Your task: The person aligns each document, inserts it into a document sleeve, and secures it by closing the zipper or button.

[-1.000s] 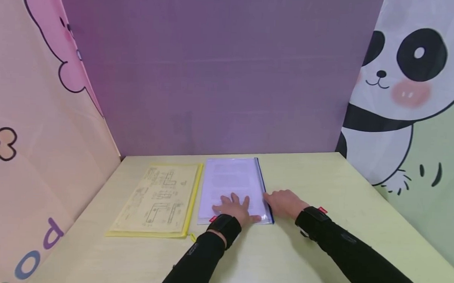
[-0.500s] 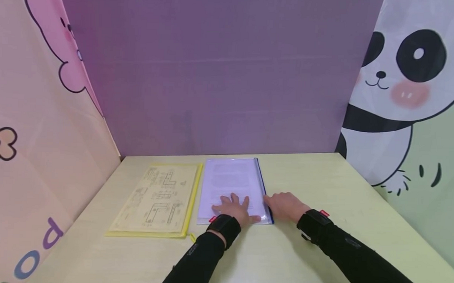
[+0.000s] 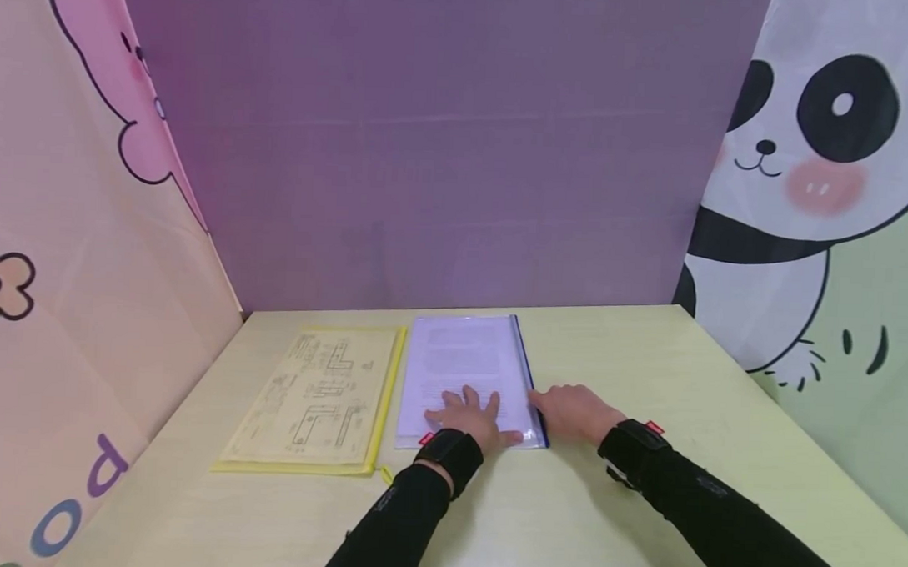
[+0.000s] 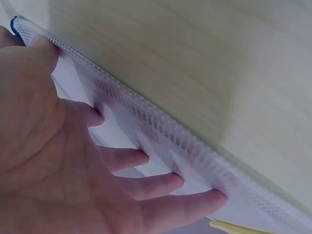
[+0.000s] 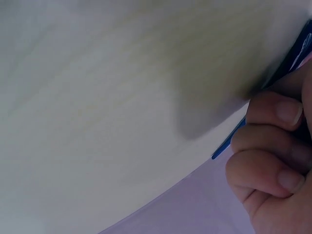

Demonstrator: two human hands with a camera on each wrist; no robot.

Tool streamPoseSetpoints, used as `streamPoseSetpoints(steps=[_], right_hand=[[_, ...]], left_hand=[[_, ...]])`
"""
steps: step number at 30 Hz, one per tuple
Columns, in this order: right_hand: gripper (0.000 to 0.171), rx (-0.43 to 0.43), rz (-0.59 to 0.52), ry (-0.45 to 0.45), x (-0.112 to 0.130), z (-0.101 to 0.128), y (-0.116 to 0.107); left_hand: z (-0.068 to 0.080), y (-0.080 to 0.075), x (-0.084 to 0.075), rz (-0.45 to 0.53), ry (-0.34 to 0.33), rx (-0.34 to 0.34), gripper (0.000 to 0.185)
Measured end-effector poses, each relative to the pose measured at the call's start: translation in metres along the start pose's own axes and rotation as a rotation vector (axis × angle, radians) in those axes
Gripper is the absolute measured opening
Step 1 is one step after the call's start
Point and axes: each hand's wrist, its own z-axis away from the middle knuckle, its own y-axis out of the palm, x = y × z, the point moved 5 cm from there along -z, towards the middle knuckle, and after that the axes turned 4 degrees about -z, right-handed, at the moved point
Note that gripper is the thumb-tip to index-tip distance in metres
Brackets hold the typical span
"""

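A clear mesh document pouch point(image 3: 455, 346) with a printed sheet inside lies flat on the table, a dark blue strip point(image 3: 523, 353) along its right side. My left hand point(image 3: 466, 419) rests on its near part, fingers spread wide. In the left wrist view, the fingertips point(image 4: 214, 197) press on the mesh, and the thumb lies toward the blue corner. At the lower right side, my right hand point(image 3: 575, 411) pinches the blue strip, its other fingers curled under. The exact pinch point is hidden behind the knuckles in the right wrist view.
To the left of this pouch lies a yellow document pouch point(image 3: 330, 396) holding a sheet of line drawings; a short yellow tab point(image 3: 386, 475) sticks out at its near right corner. A purple panel point(image 3: 459, 150) stands behind the pale table point(image 3: 609, 347), with printed cloth walls on both sides.
My right wrist has shifted slightly to the right and toward me, its fingertips still at the blue strip. The left hand and both pouches stay in place.
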Motion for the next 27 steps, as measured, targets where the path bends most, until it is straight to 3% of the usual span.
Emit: streamPoseSetpoints(steps=[27], right_hand=[[0.013,-0.007,-0.030,0.002,0.006,0.011,-0.001]], left_hand=[[0.003,-0.001,0.000,-0.001,-0.003,0.004,0.082]])
